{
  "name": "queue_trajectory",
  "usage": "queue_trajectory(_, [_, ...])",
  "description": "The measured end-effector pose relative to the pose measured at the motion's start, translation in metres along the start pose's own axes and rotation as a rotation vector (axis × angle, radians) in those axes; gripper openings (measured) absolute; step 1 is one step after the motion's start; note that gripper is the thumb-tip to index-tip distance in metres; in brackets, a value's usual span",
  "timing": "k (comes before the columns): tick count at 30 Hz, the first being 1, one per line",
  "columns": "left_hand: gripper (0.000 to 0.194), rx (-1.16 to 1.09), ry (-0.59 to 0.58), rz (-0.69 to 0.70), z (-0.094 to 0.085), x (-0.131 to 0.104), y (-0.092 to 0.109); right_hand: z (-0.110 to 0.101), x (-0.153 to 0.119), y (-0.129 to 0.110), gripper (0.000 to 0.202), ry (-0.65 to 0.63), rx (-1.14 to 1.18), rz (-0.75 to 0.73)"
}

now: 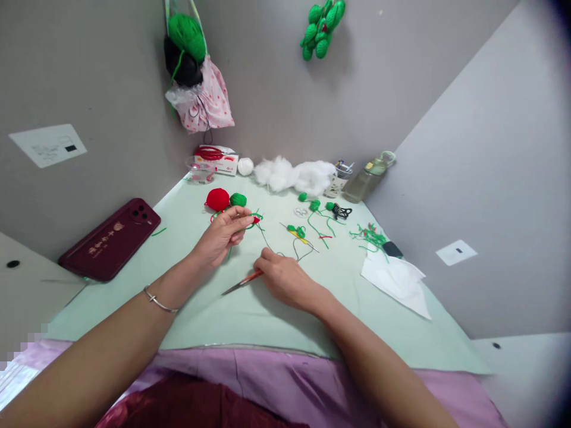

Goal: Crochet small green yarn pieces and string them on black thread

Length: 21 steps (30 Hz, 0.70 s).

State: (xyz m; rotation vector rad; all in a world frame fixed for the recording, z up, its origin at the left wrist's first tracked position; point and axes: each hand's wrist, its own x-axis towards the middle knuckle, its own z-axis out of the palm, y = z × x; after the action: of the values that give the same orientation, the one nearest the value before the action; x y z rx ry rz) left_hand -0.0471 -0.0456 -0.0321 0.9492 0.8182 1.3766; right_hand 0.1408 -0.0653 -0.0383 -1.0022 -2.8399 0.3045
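Note:
My left hand (225, 235) pinches a small red and green crocheted piece (256, 220) between thumb and fingertips, just above the table. A dark thread (264, 236) runs from this piece down to my right hand (285, 276). That hand is closed around orange-handled scissors (243, 282), whose blades point left and look closed. More of the thread loops on the table beyond the right hand, beside a yellow-handled crochet hook (298, 236) and a bit of green yarn (295, 229). Behind my left hand lie a red yarn ball (217, 199) and a green yarn ball (238, 200).
White stuffing (294, 176), a white yarn ball (245, 166) and a pen cup (339, 181) line the back, near a bottle (368, 178). Yarn scraps (371, 236) and white tissue (395, 274) lie right. A phone (111, 241) leans at left.

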Motion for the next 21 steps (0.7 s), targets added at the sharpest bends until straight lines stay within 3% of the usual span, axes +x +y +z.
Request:
queue_trajectory(4, [0.023,-0.018,0.016,-0.006,-0.001,0.001,0.002,-0.024,-0.011,0.026,0.036,0.027,0.607,0.163])
queue_trajectory(7, [0.023,-0.034,0.014,-0.016,-0.001,0.001,0.002,-0.032,-0.014,0.049,0.028,0.194,1.144,0.301])
queue_trajectory(9, [0.024,-0.042,0.005,-0.033,-0.002,0.000,0.001,-0.034,-0.013,0.060,0.030,0.313,1.382,0.360])
queue_trajectory(12, [0.024,-0.039,-0.022,-0.063,-0.002,0.000,0.000,-0.035,-0.011,0.068,0.038,0.355,1.525,0.362])
queue_trajectory(17, [0.022,-0.023,-0.072,-0.083,0.002,-0.003,0.000,-0.031,-0.009,0.063,0.043,0.344,1.558,0.354])
queue_trajectory(21, [0.023,-0.014,-0.092,-0.107,0.004,-0.004,-0.001,-0.029,-0.009,0.053,0.032,0.262,1.493,0.351])
